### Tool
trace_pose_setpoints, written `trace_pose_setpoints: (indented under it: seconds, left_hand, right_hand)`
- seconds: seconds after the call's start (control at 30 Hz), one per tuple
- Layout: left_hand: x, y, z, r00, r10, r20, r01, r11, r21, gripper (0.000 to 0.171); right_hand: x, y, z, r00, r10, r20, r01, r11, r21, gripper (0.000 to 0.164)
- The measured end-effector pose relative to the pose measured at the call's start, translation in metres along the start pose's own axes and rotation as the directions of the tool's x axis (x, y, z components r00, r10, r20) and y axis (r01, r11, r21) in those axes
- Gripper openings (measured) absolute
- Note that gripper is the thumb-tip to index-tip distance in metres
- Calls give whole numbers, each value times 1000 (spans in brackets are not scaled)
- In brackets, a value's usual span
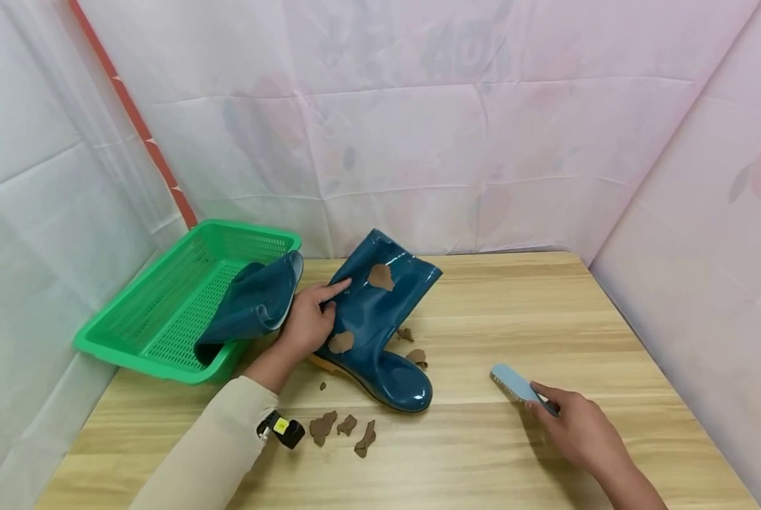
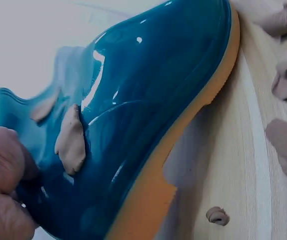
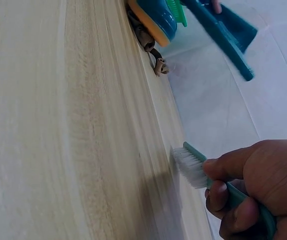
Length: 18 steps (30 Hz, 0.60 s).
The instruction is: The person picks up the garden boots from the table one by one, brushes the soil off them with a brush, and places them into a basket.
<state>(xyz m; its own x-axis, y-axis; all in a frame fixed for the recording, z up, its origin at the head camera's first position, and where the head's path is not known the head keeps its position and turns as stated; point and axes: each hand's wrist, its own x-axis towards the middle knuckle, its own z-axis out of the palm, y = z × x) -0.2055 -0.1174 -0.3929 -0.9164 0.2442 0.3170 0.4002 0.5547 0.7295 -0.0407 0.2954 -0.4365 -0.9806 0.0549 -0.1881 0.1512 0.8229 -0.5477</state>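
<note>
A glossy dark-blue rubber boot (image 1: 370,312) with an orange sole tilts over the middle of the table, toe toward the front right. My left hand (image 1: 309,322) grips its shaft from the left, thumb and index finger showing. Two brown clay-like patches stick to the boot, one patch (image 1: 381,277) near the top opening and a second patch (image 2: 71,142) lower by the ankle. Away to the right, my right hand (image 1: 580,428) holds a light-blue brush (image 1: 514,382) by its handle. White bristles (image 3: 191,167) face the tabletop, apart from the boot.
A green plastic basket (image 1: 132,365) stands at the left, with another blue boot (image 1: 249,301) leaning over its edge. Several brown pieces (image 1: 323,427) lie in front of the held boot, and more fragments (image 1: 417,358) lie beside its toe. White cloth (image 1: 386,142) hangs behind the wooden table (image 1: 501,312).
</note>
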Motion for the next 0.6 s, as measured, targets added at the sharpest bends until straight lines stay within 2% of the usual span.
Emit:
trace_pose_setpoints:
  seconds: [0.13,0.3,0.5,0.6]
  left_hand:
    - [-5,6,-3,992,45,-114,-53,996,-67,48]
    - [-11,12,-3,968,63,-245,-108,978,-176,41]
    - [-17,15,2,945,15,-326,-123,942,-311,41]
    - [-21,14,8,946,-17,-324,-101,933,-344,43]
  right_hand:
    - [1,-2,1,1000,7,1,-6,1000,-2,52]
    - [1,-1,1,1000,12,-5,-12,1000,-7,52]
    - [1,0,1,1000,9,-4,-9,1000,-6,52]
    - [2,0,1,1000,10,2,-10,1000,-5,52]
